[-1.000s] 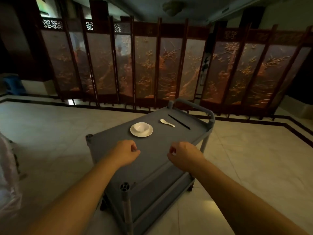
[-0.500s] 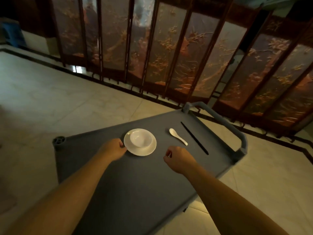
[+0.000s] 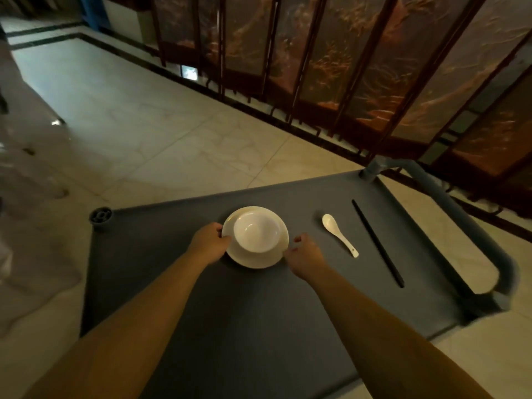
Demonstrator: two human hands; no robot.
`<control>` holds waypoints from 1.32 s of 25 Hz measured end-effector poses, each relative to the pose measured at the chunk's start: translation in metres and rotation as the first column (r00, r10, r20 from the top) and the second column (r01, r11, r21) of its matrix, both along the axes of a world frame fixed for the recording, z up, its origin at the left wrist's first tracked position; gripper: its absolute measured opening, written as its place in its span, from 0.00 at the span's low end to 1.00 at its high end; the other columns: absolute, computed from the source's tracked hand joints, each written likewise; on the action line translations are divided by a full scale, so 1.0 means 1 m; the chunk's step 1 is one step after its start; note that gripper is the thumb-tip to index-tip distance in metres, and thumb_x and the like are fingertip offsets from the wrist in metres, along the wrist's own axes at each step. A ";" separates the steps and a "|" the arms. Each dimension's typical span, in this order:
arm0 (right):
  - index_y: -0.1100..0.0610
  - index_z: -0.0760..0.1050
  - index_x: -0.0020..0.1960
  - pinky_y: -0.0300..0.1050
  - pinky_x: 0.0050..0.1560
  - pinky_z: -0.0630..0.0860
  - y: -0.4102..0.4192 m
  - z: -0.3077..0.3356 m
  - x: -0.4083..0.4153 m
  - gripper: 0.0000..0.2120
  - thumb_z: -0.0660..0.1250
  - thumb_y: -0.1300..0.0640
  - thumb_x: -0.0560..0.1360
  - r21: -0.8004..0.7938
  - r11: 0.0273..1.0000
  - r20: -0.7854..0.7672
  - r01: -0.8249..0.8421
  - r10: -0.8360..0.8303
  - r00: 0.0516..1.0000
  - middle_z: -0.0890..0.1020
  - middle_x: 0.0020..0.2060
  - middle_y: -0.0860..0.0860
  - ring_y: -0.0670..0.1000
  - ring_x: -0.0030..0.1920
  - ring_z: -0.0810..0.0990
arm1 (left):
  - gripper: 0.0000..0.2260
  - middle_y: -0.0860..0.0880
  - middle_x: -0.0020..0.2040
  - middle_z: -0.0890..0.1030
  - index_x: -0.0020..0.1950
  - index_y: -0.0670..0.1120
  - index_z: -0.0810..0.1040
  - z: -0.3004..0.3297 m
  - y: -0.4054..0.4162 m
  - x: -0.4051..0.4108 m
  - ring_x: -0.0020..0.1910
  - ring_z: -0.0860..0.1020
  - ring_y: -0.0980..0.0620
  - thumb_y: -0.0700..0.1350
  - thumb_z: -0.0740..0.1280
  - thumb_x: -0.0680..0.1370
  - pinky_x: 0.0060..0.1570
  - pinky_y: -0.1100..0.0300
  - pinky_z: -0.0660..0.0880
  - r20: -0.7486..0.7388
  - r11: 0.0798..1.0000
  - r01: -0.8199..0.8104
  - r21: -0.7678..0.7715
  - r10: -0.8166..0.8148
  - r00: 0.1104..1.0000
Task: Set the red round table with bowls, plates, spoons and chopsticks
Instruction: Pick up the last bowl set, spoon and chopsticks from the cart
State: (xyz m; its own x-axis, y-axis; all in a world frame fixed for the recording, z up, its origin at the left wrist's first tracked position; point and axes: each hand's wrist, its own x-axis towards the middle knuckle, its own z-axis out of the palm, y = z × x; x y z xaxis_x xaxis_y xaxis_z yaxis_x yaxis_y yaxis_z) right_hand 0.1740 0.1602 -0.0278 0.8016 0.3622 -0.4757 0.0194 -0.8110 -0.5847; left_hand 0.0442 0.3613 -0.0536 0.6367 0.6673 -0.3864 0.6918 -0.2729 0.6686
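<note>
Two hands close on one plate (image 3: 257, 259) carrying one bowl (image 3: 256, 231) on a grey cart's surface (image 3: 259, 326): left hand (image 3: 208, 245) grips its left rim, right hand (image 3: 305, 256) curls at its right rim. One spoon (image 3: 339, 234) and black chopsticks (image 3: 377, 242) lie right.

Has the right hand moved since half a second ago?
Yes. The right hand has shifted left along the cart, away from the spoon, and now sits at the right rim of the plate.
</note>
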 end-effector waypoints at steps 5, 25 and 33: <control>0.58 0.70 0.69 0.58 0.53 0.82 0.013 -0.024 0.022 0.26 0.67 0.60 0.72 0.104 0.991 -0.233 0.079 -0.053 0.971 0.79 0.49 0.55 0.59 0.51 0.83 | 0.16 0.44 0.57 0.83 0.65 0.45 0.78 -0.004 -0.014 0.009 0.49 0.80 0.47 0.41 0.69 0.78 0.45 0.53 0.79 -0.013 0.988 -0.154 -0.004 0.154 0.988; 0.55 0.79 0.59 0.52 0.46 0.82 -0.055 0.001 0.141 0.13 0.65 0.51 0.79 0.095 0.964 0.164 -0.250 0.232 0.959 0.84 0.48 0.55 0.55 0.46 0.83 | 0.21 0.43 0.64 0.76 0.70 0.52 0.69 0.009 -0.115 0.034 0.56 0.81 0.40 0.39 0.68 0.79 0.40 0.48 0.84 0.177 0.575 -0.355 -0.737 0.671 0.720; 0.56 0.79 0.58 0.41 0.27 0.69 -0.078 -0.031 0.164 0.19 0.75 0.48 0.71 -0.303 0.929 0.188 -0.212 0.277 0.942 0.72 0.32 0.46 0.47 0.33 0.75 | 0.20 0.43 0.62 0.78 0.68 0.52 0.70 0.020 -0.130 0.034 0.55 0.83 0.41 0.39 0.69 0.78 0.40 0.49 0.84 0.214 0.581 -0.338 -0.741 0.681 0.700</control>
